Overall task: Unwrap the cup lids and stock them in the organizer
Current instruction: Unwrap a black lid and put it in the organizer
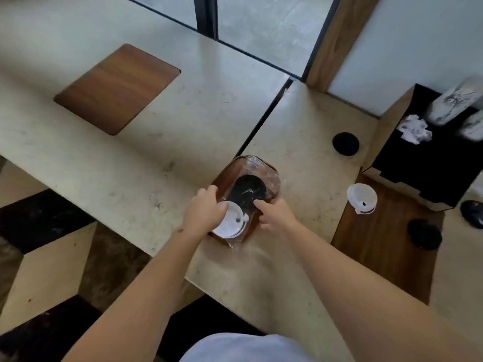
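Observation:
A clear plastic sleeve [264, 169] holding black cup lids [248, 189] lies over a wooden inset in the counter, in the middle of the head view. A stack of white cup lids [231, 222] sits at its near end. My left hand [202, 209] curls over the white stack's left side and grips it. My right hand [273, 212] pinches the plastic sleeve beside the black lids. A second white lid stack [362, 198] stands on a wooden panel to the right.
An open cardboard box [386, 126] at the right holds wrapped lid sleeves [453, 104] and crumpled plastic [414, 129]. Round black holes or lids [345, 142] [424, 234] mark the counter. A wooden panel [117, 87] is set in the far counter. The counter edge drops off at my left.

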